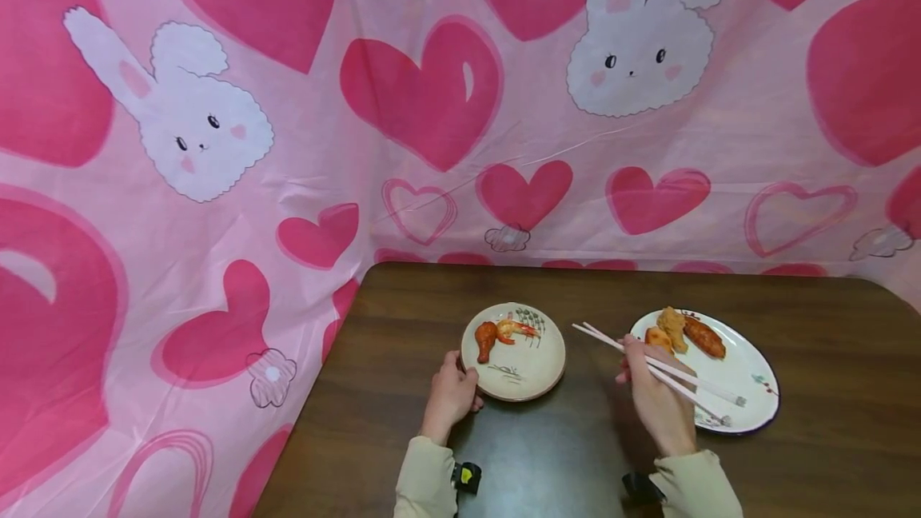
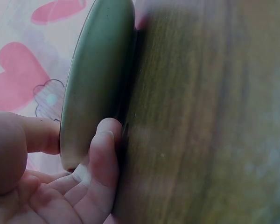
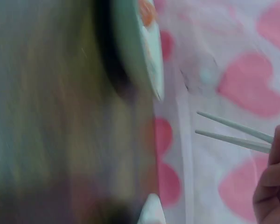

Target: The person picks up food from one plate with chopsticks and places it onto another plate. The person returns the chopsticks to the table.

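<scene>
Steadying the small round plate (image 1: 536,378) by its near-left rim, the left hand (image 1: 452,396) pinches the edge between thumb and curled fingers, while the right hand (image 1: 658,402) grips a pair of pale chopsticks (image 1: 612,342), tips slightly apart and empty, hovering between that plate and the oval plate (image 1: 751,390) to its right. A drumstick (image 1: 486,338) and shrimp (image 1: 516,329) lie on the small plate. The transfer seems between pickups; next, the tips must close on a fried piece (image 1: 703,337).

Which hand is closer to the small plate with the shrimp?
Left. The left hand grips the small plate's rim; the right hand holds chopsticks beside it, apart.
</scene>
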Available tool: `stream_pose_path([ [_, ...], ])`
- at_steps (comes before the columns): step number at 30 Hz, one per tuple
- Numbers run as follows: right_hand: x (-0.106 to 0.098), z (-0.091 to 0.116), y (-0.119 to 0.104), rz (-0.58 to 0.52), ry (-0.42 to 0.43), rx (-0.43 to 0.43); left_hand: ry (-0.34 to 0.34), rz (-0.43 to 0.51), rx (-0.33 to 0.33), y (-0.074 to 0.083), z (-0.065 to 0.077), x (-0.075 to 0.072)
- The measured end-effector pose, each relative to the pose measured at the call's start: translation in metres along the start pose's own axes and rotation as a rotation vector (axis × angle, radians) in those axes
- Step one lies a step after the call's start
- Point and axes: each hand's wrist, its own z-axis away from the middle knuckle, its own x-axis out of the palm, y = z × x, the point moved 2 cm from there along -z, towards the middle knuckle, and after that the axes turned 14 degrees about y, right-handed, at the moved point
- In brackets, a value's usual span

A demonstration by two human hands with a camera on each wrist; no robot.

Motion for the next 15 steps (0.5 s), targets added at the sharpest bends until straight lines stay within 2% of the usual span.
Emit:
stream_pose_path([
  [4, -0.028, -0.021, 0.017, -0.004, 0.044, 0.099, -0.004, 0.002, -0.001, 0.0, 0.0, 0.0],
  [7, -0.046, -0.034, 0.034, -0.049, 0.078, 0.249, -0.008, 0.003, -0.005, 0.0, 0.001, 0.0],
  [11, -0.064, -0.042, 0.055, -0.174, 0.127, 0.476, -0.007, -0.001, -0.012, -0.001, 0.001, 0.001],
  [13, -0.07, -0.042, 0.064, -0.231, 0.144, 0.551, -0.005, -0.002, -0.011, -0.001, 0.001, 0.001],
  [15, -0.072, -0.042, 0.072, -0.296, 0.163, 0.587, -0.005, -0.004, -0.014, -0.001, 0.001, 0.0],
])
